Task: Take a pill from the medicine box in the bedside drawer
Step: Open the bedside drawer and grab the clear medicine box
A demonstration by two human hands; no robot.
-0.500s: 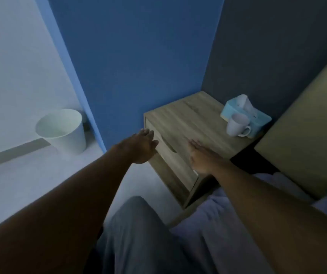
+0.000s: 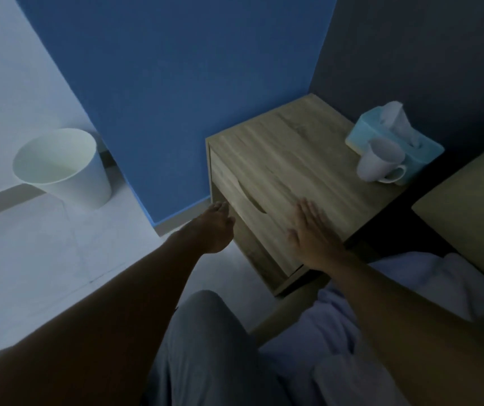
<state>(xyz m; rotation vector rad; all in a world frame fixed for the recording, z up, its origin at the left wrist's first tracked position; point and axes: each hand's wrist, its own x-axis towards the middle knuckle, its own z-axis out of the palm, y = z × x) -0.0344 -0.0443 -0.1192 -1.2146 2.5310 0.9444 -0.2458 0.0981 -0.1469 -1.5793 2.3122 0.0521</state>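
A wooden bedside table (image 2: 293, 148) stands against the blue wall. Its drawer (image 2: 235, 197) is closed and has a curved cut-out grip at the top edge. My left hand (image 2: 216, 227) is stretched out empty, fingertips at the left part of the drawer front. My right hand (image 2: 312, 232) lies flat with fingers together on the near edge of the tabletop, holding nothing. No medicine box is visible; the drawer's inside is hidden.
A white mug (image 2: 380, 164) and a light blue tissue box (image 2: 393, 133) stand at the table's back right. A white waste bin (image 2: 65, 168) sits on the floor to the left. My knee (image 2: 205, 332) and white bedding (image 2: 410, 288) are below.
The view has shifted, so the table sits further right and lower. My left hand's fingertips have come up to the drawer front; my right hand has slid a little onto the tabletop.
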